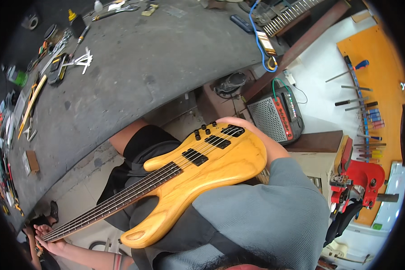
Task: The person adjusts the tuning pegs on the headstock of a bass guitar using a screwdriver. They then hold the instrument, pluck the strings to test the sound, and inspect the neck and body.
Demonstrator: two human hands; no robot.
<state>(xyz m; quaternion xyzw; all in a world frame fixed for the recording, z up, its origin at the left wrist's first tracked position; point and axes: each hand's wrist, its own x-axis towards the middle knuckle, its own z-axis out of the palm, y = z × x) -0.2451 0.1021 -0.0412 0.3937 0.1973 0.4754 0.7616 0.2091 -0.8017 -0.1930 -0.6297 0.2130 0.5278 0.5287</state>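
Note:
A bass guitar (231, 164) with a glossy yellow wood body lies across my lap, its dark fretted neck running down to the lower left. My left hand (53, 245) is wrapped round the far end of the neck, thumb and fingers on either side of the strings. Two black pickups (195, 157), a black bridge (233, 130) and several black knobs (202, 130) show on the body. My right forearm (256, 135) bends round the body's outer edge near the bridge. Most of my right hand is hidden at that edge, and its fingers cannot be made out.
A dark grey workbench (117, 81) carries pliers, white hex keys (82, 60), other hand tools and a phone (266, 43). Under its right end stands a small amplifier (272, 117). Files and screwdrivers hang on an orange board (369, 49), above a red vise-like machine (364, 180).

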